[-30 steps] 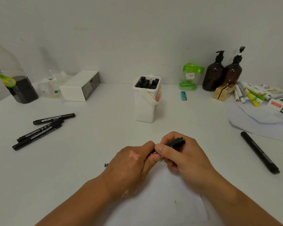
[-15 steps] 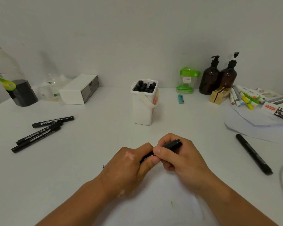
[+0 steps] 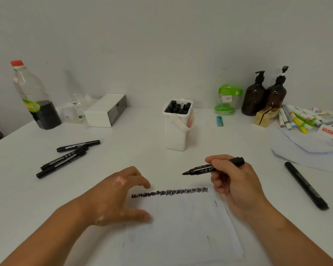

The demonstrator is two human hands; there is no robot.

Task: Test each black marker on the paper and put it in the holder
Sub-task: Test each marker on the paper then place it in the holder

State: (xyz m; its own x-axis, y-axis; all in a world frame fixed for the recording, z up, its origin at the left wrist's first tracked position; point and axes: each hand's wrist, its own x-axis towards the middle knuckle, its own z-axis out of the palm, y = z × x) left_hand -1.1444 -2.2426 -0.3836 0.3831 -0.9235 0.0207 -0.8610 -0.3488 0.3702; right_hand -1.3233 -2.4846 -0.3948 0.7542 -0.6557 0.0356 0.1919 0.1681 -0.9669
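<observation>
Item 1: three loose markers (image 3: pixel 67 158), 10 o'clock of the paper (image 3: pixel 181 231).
Item 2: left hand (image 3: pixel 119 196), fingers loosely spread at the paper's left edge, holding nothing I can see.
Item 3: scribble (image 3: pixel 169 192), dark; I judge this pen good.
Item 4: holder (image 3: pixel 178 131), 12 o'clock, nearly full.
Item 5: right hand (image 3: pixel 236 185) grips the uncapped marker (image 3: pixel 206 168), tip pointing 9 o'clock, off the sheet. I'd recap firmly, then slot it into a gap.

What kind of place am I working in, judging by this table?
Probably a home or office craft desk: a white table against a plain wall, a holder full of black markers, loose coloured markers, two brown pump bottles.
</observation>
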